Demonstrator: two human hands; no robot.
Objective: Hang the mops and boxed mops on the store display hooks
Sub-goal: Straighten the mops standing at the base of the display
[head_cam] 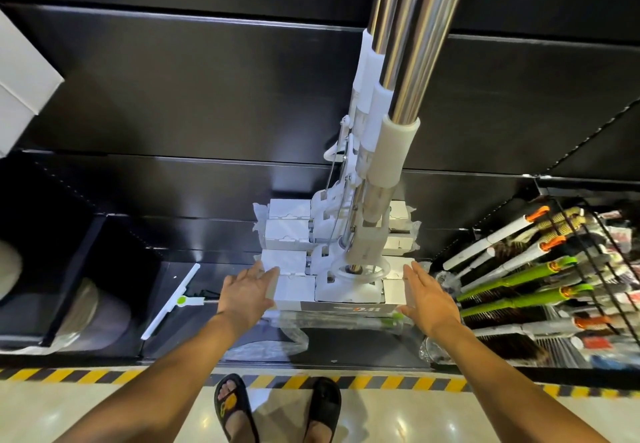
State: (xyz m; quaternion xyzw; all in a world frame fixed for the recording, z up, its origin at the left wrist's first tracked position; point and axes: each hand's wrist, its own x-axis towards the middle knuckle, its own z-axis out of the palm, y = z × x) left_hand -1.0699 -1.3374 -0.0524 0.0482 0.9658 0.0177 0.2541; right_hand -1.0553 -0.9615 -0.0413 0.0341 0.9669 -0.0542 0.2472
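Several mops hang in a row in front of the black display wall, their chrome poles (419, 44) running up out of view and their white boxed heads (298, 266) stacked low over the bottom shelf. My left hand (247, 292) lies flat with straight fingers against the left end of the nearest boxed head (346, 295). My right hand (429, 299) is open, fingers straight, at that head's right end. A mop wrapped in clear plastic (332, 319) lies on the shelf just beneath it. The hooks are out of view.
A white and green squeegee (173, 299) lies on the black bottom shelf at left. Brushes and brooms with green and white handles (516, 280) fill a wire rack at right. A white box (20, 86) hangs at upper left. Yellow-black tape (69, 375) marks the shelf edge by my feet.
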